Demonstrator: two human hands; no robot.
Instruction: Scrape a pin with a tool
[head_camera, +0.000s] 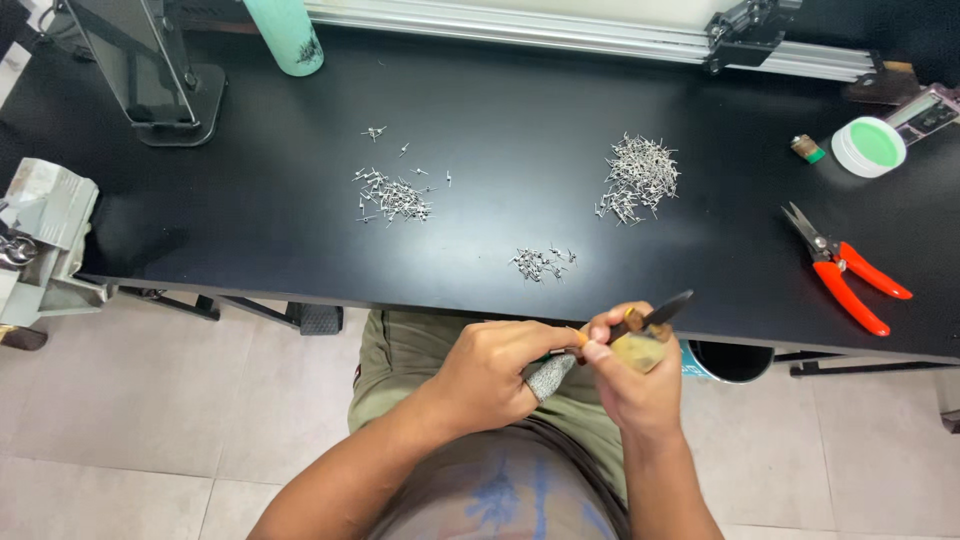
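My right hand (634, 378) holds a small tool with a dark blade (668, 308) and a yellowish handle, over my lap just below the black table's front edge (420, 296). My left hand (497, 370) is pressed against it, its fingertips pinching something small at the tool; a grey knitted finger cover (549, 375) shows on one finger. On the table lie three heaps of small metal pins: a dense one at the right (639, 178), a loose one at the left (393, 196), a small one near the front (540, 263).
Red-handled snips (846, 268) lie at the table's right. A round white tin with green paste (869, 146) and a small cylinder (807, 149) sit behind them. A mint bottle (285, 35) and a black stand (150, 75) are at back left, a metal rail (600, 38) along the back.
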